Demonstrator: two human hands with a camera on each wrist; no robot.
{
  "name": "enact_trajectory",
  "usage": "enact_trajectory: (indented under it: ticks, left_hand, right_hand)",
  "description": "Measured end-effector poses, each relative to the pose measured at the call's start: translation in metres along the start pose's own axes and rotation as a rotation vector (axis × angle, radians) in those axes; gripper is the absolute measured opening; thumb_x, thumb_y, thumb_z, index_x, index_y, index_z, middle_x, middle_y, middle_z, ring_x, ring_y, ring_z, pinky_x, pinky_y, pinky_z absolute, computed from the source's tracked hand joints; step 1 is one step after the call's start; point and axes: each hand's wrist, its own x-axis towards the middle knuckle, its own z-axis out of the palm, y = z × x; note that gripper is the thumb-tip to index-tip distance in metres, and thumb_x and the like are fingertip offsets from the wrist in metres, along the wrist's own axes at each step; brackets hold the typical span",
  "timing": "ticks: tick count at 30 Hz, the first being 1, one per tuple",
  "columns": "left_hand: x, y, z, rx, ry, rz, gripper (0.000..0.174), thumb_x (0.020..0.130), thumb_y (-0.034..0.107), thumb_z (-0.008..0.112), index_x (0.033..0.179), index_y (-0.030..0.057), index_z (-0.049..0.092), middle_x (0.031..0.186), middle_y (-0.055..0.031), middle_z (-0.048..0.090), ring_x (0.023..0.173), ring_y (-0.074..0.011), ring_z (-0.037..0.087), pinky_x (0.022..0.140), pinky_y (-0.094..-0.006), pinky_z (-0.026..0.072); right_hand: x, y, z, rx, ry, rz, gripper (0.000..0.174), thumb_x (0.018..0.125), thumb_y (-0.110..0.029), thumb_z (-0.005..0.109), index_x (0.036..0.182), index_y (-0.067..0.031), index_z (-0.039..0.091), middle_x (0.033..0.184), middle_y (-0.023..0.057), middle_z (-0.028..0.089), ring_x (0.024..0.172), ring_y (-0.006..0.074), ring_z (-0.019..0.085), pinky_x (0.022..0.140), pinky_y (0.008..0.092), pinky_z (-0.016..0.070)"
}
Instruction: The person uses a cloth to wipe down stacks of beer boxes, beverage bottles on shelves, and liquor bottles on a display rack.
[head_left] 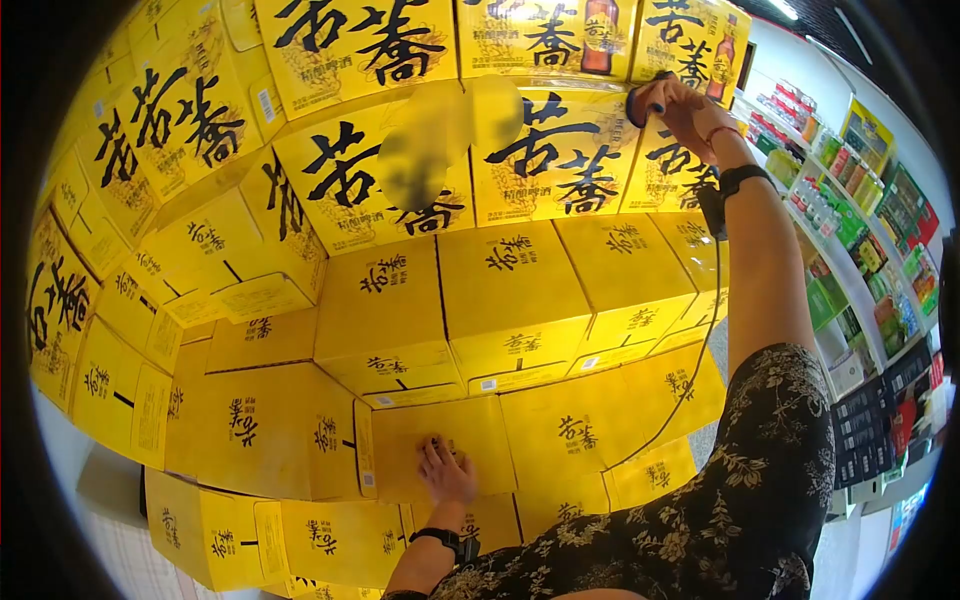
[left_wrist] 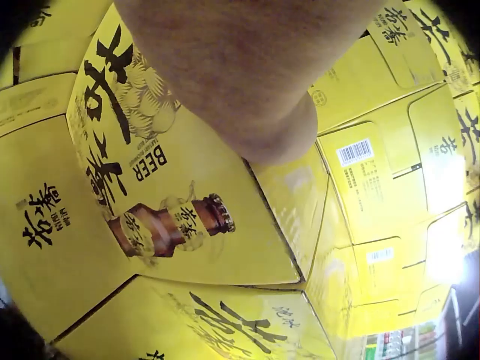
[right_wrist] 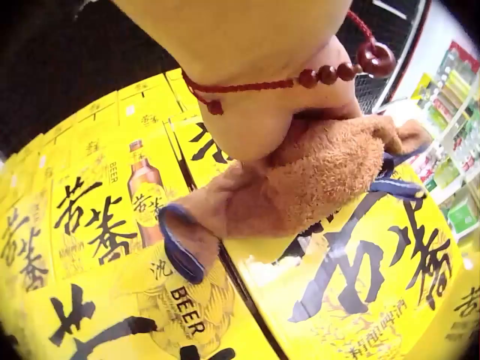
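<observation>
My right hand [head_left: 688,112] reaches up to the upper row of yellow beer boxes, at the right. It grips a brown towel [right_wrist: 315,176] with blue edging, bunched under the palm and lying against the box faces in the right wrist view. Only the towel's dark edge shows in the head view. The fingers are mostly hidden in the right wrist view. Low at the centre, my left hand [head_left: 445,474] rests with fingers spread on a yellow beer box [head_left: 400,432]. In the left wrist view the heel of the left hand [left_wrist: 277,135] covers part of the boxes.
Stacked yellow beer boxes [head_left: 375,310] rise like steps in front and to the left. A thin cable [head_left: 690,385] hangs from the right wrist across the lower boxes. Shop shelves [head_left: 850,240] with bottles and packages stand along the right.
</observation>
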Motion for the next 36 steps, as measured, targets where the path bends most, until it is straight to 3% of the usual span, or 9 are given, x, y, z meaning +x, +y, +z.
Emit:
enact_trajectory:
  ticks: [1,5,7,11,17,21,27,32,36]
  left_hand:
    - [-0.001,-0.001,0.002,0.003,-0.006,0.012,0.068,0.092,0.04,0.045,0.144,0.0024,0.025,0.151,-0.0186,0.016,0.14,-0.0387,0.008,0.109,-0.0518,0.016]
    - [-0.003,0.0,0.005,0.055,0.058,0.027,0.067,0.092,0.039,0.047,0.144,0.0031,0.026,0.15,-0.0188,0.017,0.139,-0.0385,0.012,0.107,-0.0522,0.0193]
    - [0.0,0.003,0.003,0.071,0.059,0.034,0.066,0.092,0.038,0.048,0.144,0.0034,0.026,0.15,-0.0189,0.017,0.139,-0.0386,0.014,0.107,-0.0525,0.0204]
    - [-0.002,0.005,0.001,0.076,0.054,-0.016,0.062,0.093,0.037,0.048,0.143,0.0073,0.028,0.151,-0.0149,0.017,0.14,-0.0352,0.013,0.109,-0.0518,0.02]
    - [-0.004,0.006,0.005,0.073,0.06,-0.039,0.06,0.094,0.04,0.047,0.143,0.0094,0.03,0.151,-0.0156,0.018,0.141,-0.0355,0.012,0.109,-0.0533,0.019]
    - [-0.002,0.009,0.006,0.149,0.042,-0.072,0.06,0.094,0.038,0.044,0.144,0.0087,0.027,0.15,-0.0137,0.02,0.14,-0.0358,0.014,0.107,-0.0523,0.0226]
    - [-0.012,0.019,-0.008,0.095,-0.035,-0.131,0.058,0.096,0.036,0.04,0.145,0.0109,0.025,0.153,-0.0131,0.015,0.142,-0.0327,0.01,0.111,-0.0485,0.02]
    - [-0.012,0.017,-0.001,0.156,-0.016,-0.126,0.056,0.097,0.035,0.036,0.147,0.012,0.022,0.153,-0.0121,0.015,0.142,-0.0322,0.01,0.112,-0.0488,0.0191]
    - [-0.001,0.016,0.001,0.234,-0.004,-0.076,0.057,0.098,0.038,0.033,0.147,0.0112,0.021,0.153,-0.0112,0.016,0.141,-0.0323,0.013,0.112,-0.0487,0.0214]
  right_hand:
    - [0.003,-0.012,-0.003,0.373,-0.072,0.024,0.038,0.089,-0.007,0.044,0.126,-0.0143,0.05,0.127,-0.0033,0.054,0.117,0.0117,0.05,0.095,0.0249,0.0414]
    - [-0.037,-0.176,-0.096,0.049,-0.026,0.003,0.03,0.079,-0.008,0.058,0.107,-0.0155,0.061,0.114,0.0015,0.061,0.108,0.0243,0.055,0.09,0.0342,0.0433]
    - [-0.01,-0.201,-0.053,0.027,0.295,-0.404,0.035,0.071,-0.007,0.064,0.104,-0.0189,0.064,0.116,0.0044,0.059,0.113,0.0272,0.052,0.097,0.0371,0.0401]
    - [-0.02,-0.296,-0.068,-0.024,0.086,-0.244,0.063,0.074,-0.016,0.069,0.132,-0.0278,0.049,0.129,0.005,0.05,0.121,0.0307,0.046,0.1,0.0453,0.0391]
    - [-0.03,-0.218,-0.073,0.18,-0.03,0.057,0.068,0.071,-0.018,0.072,0.134,-0.0277,0.047,0.132,0.007,0.048,0.13,0.0323,0.039,0.1,0.0583,0.0375]
    - [-0.03,-0.087,-0.02,0.107,0.173,0.012,0.059,0.075,-0.014,0.066,0.131,-0.0258,0.05,0.139,0.0089,0.043,0.13,0.0307,0.039,0.106,0.0359,0.0377]
    - [-0.082,0.096,0.036,0.095,0.002,-0.024,0.043,0.082,-0.011,0.054,0.124,-0.0191,0.056,0.124,0.0128,0.057,0.115,0.0308,0.054,0.098,0.0362,0.0433]
    - [-0.175,0.115,0.02,0.14,-0.225,0.177,0.037,0.087,-0.015,0.051,0.123,-0.0146,0.059,0.118,0.0073,0.063,0.108,0.0213,0.061,0.089,0.032,0.0496]
    - [-0.248,0.074,0.089,1.183,-0.078,-0.403,0.037,0.086,-0.025,0.054,0.122,-0.0177,0.057,0.121,0.0095,0.06,0.112,0.0293,0.057,0.09,0.0475,0.0454]
